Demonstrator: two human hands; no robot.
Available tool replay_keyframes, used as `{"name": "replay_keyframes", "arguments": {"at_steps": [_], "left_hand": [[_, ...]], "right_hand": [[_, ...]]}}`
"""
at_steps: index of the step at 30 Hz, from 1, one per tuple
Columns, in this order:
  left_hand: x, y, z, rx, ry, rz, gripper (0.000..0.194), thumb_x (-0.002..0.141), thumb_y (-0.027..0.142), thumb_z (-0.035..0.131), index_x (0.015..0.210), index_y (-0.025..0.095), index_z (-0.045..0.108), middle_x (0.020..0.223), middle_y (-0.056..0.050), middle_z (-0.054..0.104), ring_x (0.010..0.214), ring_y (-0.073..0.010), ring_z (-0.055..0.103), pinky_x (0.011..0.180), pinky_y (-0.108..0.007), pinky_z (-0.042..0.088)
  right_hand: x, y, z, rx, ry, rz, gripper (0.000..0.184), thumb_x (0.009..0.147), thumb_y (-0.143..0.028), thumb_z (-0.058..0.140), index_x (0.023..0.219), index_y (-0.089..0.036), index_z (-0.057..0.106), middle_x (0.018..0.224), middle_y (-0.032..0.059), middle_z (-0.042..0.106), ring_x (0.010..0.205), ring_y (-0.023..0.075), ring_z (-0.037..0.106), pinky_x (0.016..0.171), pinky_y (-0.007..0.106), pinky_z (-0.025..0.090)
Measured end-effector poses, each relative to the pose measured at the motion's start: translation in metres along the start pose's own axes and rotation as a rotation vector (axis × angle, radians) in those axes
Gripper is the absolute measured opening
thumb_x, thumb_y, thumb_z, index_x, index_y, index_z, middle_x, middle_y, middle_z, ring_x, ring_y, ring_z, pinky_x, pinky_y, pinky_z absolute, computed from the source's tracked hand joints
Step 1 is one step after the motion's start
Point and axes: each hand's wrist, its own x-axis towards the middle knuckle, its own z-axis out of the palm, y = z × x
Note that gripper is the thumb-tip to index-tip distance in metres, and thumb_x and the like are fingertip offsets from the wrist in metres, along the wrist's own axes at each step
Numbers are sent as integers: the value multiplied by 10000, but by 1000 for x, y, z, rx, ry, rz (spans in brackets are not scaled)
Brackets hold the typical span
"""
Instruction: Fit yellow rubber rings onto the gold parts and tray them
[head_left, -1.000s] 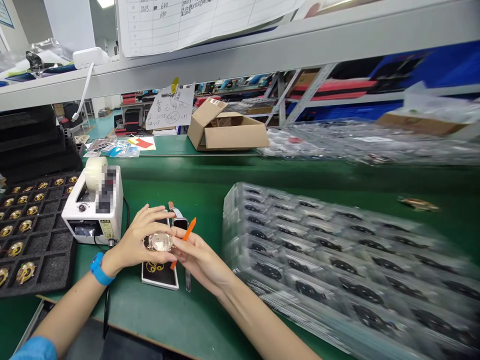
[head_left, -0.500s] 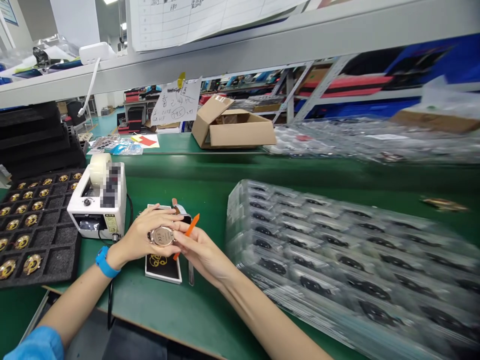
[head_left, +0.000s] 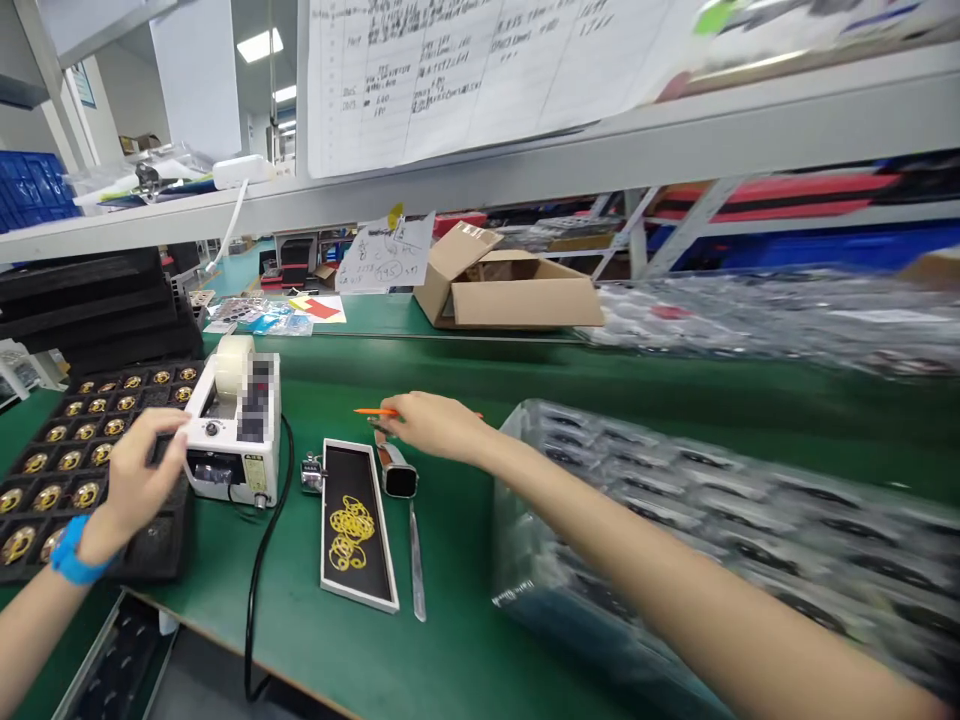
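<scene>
My left hand (head_left: 142,480), with a blue wristband (head_left: 75,555), hovers over the right side of a black foam tray (head_left: 161,545) of gold watch cases (head_left: 46,497). Its thumb and fingers are apart, and I see nothing between them. Closed round an orange pointed stick (head_left: 371,411), my right hand (head_left: 431,425) is at the far end of the strap of a smartwatch (head_left: 400,481). A small metallic piece shows under its fingertips, too small to name. Nearer me, a white-rimmed tray (head_left: 326,540) holds yellow rings or bands (head_left: 351,530); tweezers (head_left: 417,570) lie alongside.
A white tape dispenser (head_left: 232,430) stands right of my left hand, its black cable (head_left: 259,580) hanging over the bench edge. A tally counter (head_left: 311,473) touches the small tray. Stacked clear plastic trays (head_left: 675,520) fill the right side under my right forearm. An open cardboard box (head_left: 525,303) sits behind.
My hands have parted: the left moved left to the foam tray, the right moved up and right with the orange stick. The round watch case they held together is no longer clearly visible. The view shifted.
</scene>
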Motion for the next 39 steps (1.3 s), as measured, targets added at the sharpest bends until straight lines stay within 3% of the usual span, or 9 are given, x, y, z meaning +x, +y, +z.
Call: {"name": "replay_keyframes", "arguments": {"at_steps": [3, 8, 13, 18, 21, 25, 30, 34, 39], "left_hand": [[22, -67, 11, 243, -212, -445, 201, 888, 240, 457, 984, 148, 607, 1021, -72, 671, 966, -201, 629, 875, -331, 499], [48, -145, 60, 302, -436, -603, 147, 848, 215, 574, 938, 118, 638, 983, -92, 671, 923, -225, 637, 846, -373, 508], [57, -164, 88, 326, -525, -712, 300, 882, 324, 564, 1123, 145, 568, 1120, -85, 601, 965, -202, 608, 817, -408, 520], [72, -171, 77, 283, -414, -763, 123, 788, 219, 645, 806, 114, 585, 811, -48, 646, 846, -209, 631, 739, -316, 501], [87, -149, 60, 253, -232, -767, 108, 859, 186, 487, 937, 117, 516, 851, -63, 638, 814, -184, 645, 670, -266, 507], [86, -49, 53, -274, 116, -533, 180, 856, 197, 476, 1032, 163, 462, 910, -34, 642, 822, -153, 673, 679, -264, 556], [31, 82, 99, -988, -331, -585, 349, 802, 281, 585, 1126, 163, 532, 827, -47, 701, 760, -201, 705, 639, -316, 592], [-1, 95, 143, -1161, -426, -836, 286, 760, 260, 634, 1014, 132, 606, 847, -64, 713, 785, -205, 713, 716, -322, 592], [-11, 81, 153, -1258, -427, -904, 315, 723, 196, 645, 1036, 155, 627, 986, -79, 719, 947, -215, 682, 822, -341, 567]], "right_hand": [[28, -6, 12, -58, 118, 60, 248, 873, -149, 428, 875, -85, 668, 1005, 209, 643, 991, 294, 575, 702, 325, 429], [30, -12, 21, -59, 242, 29, 242, 878, -180, 442, 926, -116, 670, 1017, 157, 648, 1006, 261, 566, 698, 303, 429], [-6, -6, 4, -1, 340, 36, 257, 902, -256, 405, 906, -187, 653, 968, 75, 659, 945, 221, 584, 652, 276, 402], [-52, 1, 7, 486, 533, 18, 291, 888, -387, 429, 780, -206, 629, 835, 43, 654, 769, 195, 585, 635, 288, 394], [-71, 3, 22, 837, 607, -36, 401, 890, -496, 402, 714, -210, 621, 772, 39, 622, 715, 180, 551, 635, 295, 400], [-80, 6, 41, 1171, 629, -49, 498, 867, -608, 373, 665, -214, 600, 810, 54, 600, 708, 179, 527, 639, 310, 432], [-86, 5, 56, 1368, 654, 11, 594, 861, -684, 282, 710, -222, 623, 564, 15, 489, 515, 152, 448, 517, 302, 393], [-94, -6, 67, 1440, 656, -47, 505, 815, -678, 438, 731, -221, 635, 645, 34, 567, 581, 167, 520, 524, 305, 429], [-95, -20, 83, 1233, 493, -143, 302, 821, -501, 570, 742, -217, 635, 689, 23, 596, 644, 170, 547, 619, 311, 455]]}}
